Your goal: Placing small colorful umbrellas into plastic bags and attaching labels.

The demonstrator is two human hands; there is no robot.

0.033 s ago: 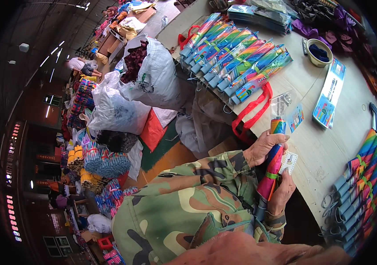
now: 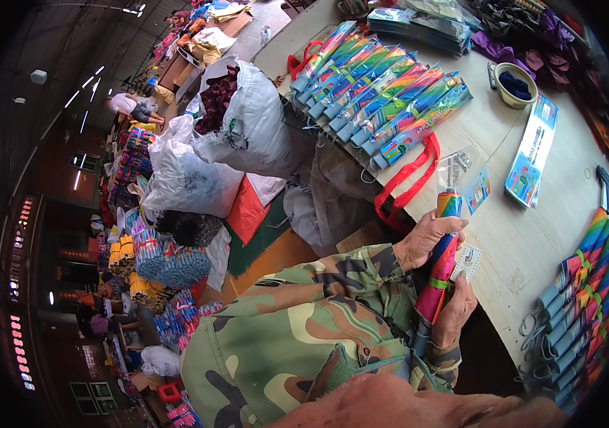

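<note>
My left hand (image 2: 429, 239) is closed round the upper part of a folded rainbow umbrella (image 2: 444, 265), its thumb lying across the fabric. A clear plastic sleeve (image 2: 454, 171) with a printed blue card (image 2: 477, 190) extends past the umbrella's top end, over the table edge. Lower down, my right hand (image 2: 455, 314) is curled beside the green strap (image 2: 438, 283) and grey handle end; some of its fingers are hidden. A small white tag (image 2: 469, 262) stands out at the right fingertips, against the umbrella's side.
Bagged rainbow umbrellas (image 2: 390, 100) lie in a row on the table (image 2: 493, 250), over a red strap (image 2: 429, 167). Unbagged umbrellas (image 2: 590, 285) lie at right. Flat printed sleeves (image 2: 533, 153) sit near a bowl (image 2: 515, 85). White sacks (image 2: 261, 121) stand left of the table.
</note>
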